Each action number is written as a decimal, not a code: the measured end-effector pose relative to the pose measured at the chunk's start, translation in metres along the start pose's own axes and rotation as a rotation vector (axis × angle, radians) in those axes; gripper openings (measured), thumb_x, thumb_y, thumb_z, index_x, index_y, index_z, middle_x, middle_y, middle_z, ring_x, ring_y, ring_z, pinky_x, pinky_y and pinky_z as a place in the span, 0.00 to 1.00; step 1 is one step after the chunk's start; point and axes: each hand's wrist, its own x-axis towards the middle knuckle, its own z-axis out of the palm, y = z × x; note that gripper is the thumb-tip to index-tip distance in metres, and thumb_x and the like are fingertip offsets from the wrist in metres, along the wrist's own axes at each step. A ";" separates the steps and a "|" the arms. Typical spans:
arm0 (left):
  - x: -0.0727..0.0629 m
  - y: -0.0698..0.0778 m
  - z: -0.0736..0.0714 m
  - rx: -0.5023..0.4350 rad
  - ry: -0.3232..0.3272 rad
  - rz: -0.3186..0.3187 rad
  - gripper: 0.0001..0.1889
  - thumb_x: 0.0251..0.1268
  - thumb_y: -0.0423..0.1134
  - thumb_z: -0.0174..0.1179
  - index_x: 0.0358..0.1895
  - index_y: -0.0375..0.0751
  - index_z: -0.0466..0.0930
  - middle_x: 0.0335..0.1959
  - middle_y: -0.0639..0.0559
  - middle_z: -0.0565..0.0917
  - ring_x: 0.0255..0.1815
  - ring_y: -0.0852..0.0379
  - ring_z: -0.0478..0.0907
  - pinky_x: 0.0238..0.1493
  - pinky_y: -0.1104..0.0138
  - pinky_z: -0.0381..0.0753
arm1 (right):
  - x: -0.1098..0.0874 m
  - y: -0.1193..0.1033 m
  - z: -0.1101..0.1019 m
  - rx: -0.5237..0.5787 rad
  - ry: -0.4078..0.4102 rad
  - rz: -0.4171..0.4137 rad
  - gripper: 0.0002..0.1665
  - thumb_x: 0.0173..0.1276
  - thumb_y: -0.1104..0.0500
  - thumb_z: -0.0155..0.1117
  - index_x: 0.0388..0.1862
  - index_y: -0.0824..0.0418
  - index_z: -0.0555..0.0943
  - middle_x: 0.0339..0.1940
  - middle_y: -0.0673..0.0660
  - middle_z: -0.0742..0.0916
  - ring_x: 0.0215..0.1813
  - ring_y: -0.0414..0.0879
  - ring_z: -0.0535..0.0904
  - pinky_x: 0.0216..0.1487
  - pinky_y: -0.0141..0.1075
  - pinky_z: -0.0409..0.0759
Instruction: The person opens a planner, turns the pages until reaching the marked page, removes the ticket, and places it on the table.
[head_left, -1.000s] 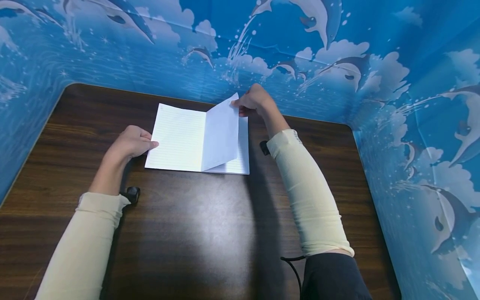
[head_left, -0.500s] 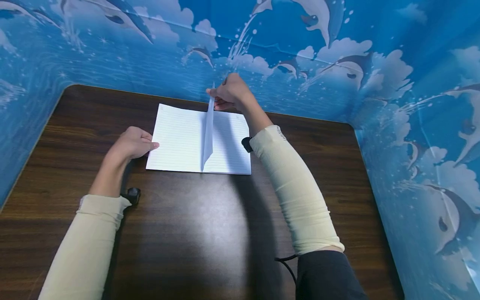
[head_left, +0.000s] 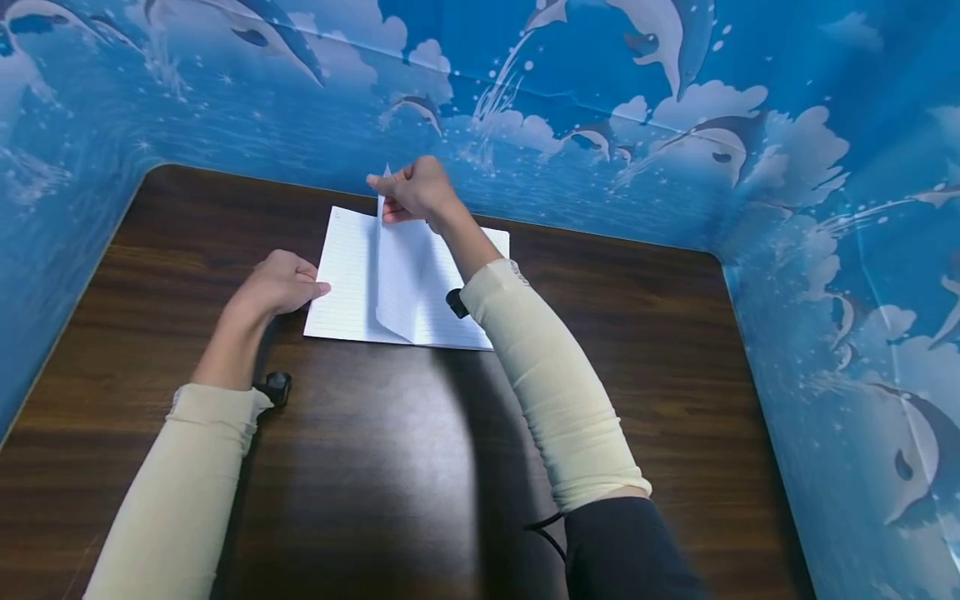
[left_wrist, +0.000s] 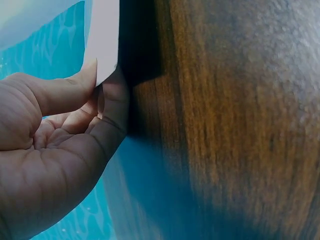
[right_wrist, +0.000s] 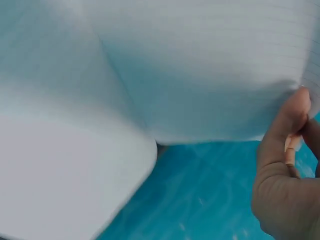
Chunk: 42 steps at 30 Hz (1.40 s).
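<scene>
An open lined notebook lies on the dark wooden table, its spine running away from me. One page stands raised and leans over the left half. My right hand pinches that page by its far corner between thumb and fingers; the right wrist view shows the thumb against the paper. At the notebook's left edge, my left hand grips the border, thumb on top and fingers underneath. Up close in the left wrist view, the pinched notebook corner sits between thumb and forefinger of the left hand.
The wooden table reaches from me to a blue dolphin-print curtain at the back and sides. A black wrist camera sits at the left sleeve, and a dark cable hangs by the right arm.
The right hand has carried the page from the right half, through upright, over to the left half. My left hand keeps its grip on the left edge.
</scene>
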 end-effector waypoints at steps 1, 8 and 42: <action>0.001 0.000 0.000 0.003 0.001 0.003 0.31 0.83 0.41 0.55 0.74 0.17 0.66 0.75 0.21 0.68 0.74 0.30 0.68 0.74 0.36 0.70 | 0.003 0.003 0.004 0.013 0.002 -0.009 0.22 0.78 0.52 0.70 0.28 0.68 0.86 0.19 0.56 0.84 0.19 0.42 0.83 0.53 0.42 0.90; 0.008 0.000 0.003 0.010 0.026 0.070 0.15 0.82 0.40 0.56 0.41 0.28 0.80 0.31 0.44 0.76 0.34 0.49 0.71 0.37 0.55 0.76 | 0.018 0.017 0.026 0.068 0.000 -0.003 0.20 0.78 0.54 0.69 0.43 0.74 0.88 0.17 0.55 0.83 0.18 0.41 0.80 0.36 0.34 0.88; -0.005 -0.006 -0.001 -0.101 0.011 0.074 0.29 0.80 0.39 0.61 0.68 0.14 0.71 0.55 0.29 0.82 0.48 0.48 0.72 0.54 0.53 0.77 | 0.046 0.054 0.098 -0.052 0.089 0.031 0.06 0.73 0.72 0.70 0.46 0.70 0.90 0.44 0.67 0.94 0.27 0.44 0.87 0.35 0.30 0.88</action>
